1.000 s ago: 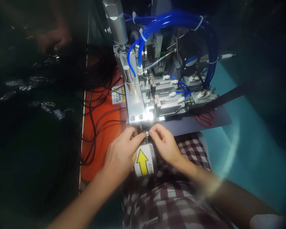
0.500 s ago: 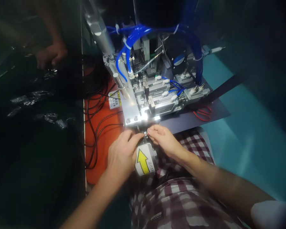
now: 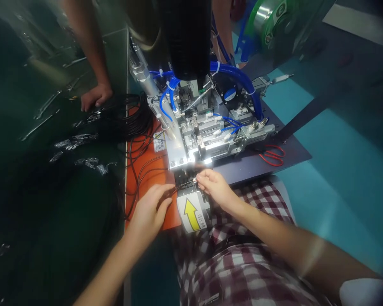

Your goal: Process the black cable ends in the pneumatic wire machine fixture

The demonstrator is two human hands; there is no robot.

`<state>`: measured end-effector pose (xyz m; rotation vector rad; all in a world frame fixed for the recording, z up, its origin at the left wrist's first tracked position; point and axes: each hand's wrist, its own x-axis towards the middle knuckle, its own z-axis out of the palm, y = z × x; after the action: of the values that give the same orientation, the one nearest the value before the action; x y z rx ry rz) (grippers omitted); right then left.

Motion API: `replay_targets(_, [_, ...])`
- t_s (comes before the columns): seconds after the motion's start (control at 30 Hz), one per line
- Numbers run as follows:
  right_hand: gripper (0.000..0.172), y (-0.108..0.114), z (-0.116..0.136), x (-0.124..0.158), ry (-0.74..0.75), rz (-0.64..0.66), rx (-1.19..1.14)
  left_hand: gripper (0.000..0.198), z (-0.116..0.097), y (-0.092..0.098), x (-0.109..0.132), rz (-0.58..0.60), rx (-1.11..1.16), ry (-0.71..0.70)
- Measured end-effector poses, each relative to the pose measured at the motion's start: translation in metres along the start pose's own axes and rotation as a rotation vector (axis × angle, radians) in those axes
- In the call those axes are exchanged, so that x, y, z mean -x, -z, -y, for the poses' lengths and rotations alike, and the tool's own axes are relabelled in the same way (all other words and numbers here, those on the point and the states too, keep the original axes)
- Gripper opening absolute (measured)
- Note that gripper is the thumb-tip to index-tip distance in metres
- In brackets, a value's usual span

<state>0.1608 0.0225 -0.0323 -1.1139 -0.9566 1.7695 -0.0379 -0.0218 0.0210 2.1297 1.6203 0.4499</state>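
Note:
My right hand (image 3: 214, 187) is closed in a pinch on the small metal end of a thin black cable (image 3: 184, 184), at the front of a bench machine (image 3: 210, 131). From that pinch the cable runs left toward my left hand (image 3: 151, 206). There the thumb and forefinger are apart, and the fingertips lie by the cable; whether they touch it I cannot tell. Just below both hands is a white label with a yellow arrow (image 3: 190, 211) on the machine's front block. A bright light shines on the metal plate above my fingers.
Coiled black cables (image 3: 137, 114) lie on the orange mat (image 3: 170, 212) at left. Another person's hand (image 3: 97, 97) rests on the dark table beyond. Blue air tubes (image 3: 239, 76) arch over the machine. Red-handled scissors (image 3: 273, 155) lie right, and a green spool (image 3: 270, 21) stands behind.
My left hand has drawn back to the left, its thumb and forefinger parting, and a length of cable now shows between my hands. My right hand keeps its pinch. The view has tilted up.

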Motion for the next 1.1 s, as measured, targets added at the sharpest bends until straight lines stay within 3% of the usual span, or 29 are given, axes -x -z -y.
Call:
replay_targets(0.1, [0.034, 0.001, 0.001, 0.001, 0.002, 0.0, 0.014, 0.032, 0.005, 0.013, 0.001, 0.092, -0.143, -0.083])
replay_targets(0.2, [0.032, 0.001, 0.002, 0.002, 0.007, -0.004, 0.042, 0.034, 0.003, 0.018, -0.011, 0.109, -0.511, -0.269])
replay_targets(0.3, [0.03, 0.001, 0.003, 0.004, 0.009, -0.009, 0.075, 0.035, -0.004, 0.01, -0.013, 0.08, -0.817, -0.355])
replay_targets(0.37, [0.03, 0.002, 0.003, 0.005, 0.009, -0.014, 0.095, 0.038, -0.009, -0.002, -0.005, -0.014, -0.897, -0.306])
replay_targets(0.47, [0.03, 0.002, 0.002, 0.005, 0.012, -0.025, 0.11, 0.043, -0.015, -0.022, 0.013, -0.174, -0.851, -0.167])
replay_targets(0.6, [0.031, -0.001, 0.002, 0.005, 0.008, -0.047, 0.104, 0.044, -0.012, -0.037, 0.024, -0.291, -0.639, -0.04])
replay_targets(0.8, [0.037, 0.009, 0.0, 0.015, -0.04, -0.132, 0.116, 0.044, -0.003, -0.039, 0.024, -0.301, -0.491, 0.043])
replay_targets(1.0, [0.039, 0.038, -0.015, 0.054, -0.13, -0.233, 0.148, 0.045, -0.003, -0.038, 0.029, -0.281, -0.369, 0.066])
replay_targets(1.1, [0.041, 0.045, -0.023, 0.069, -0.177, -0.236, 0.162, 0.045, 0.003, -0.032, 0.019, -0.293, -0.225, 0.038])
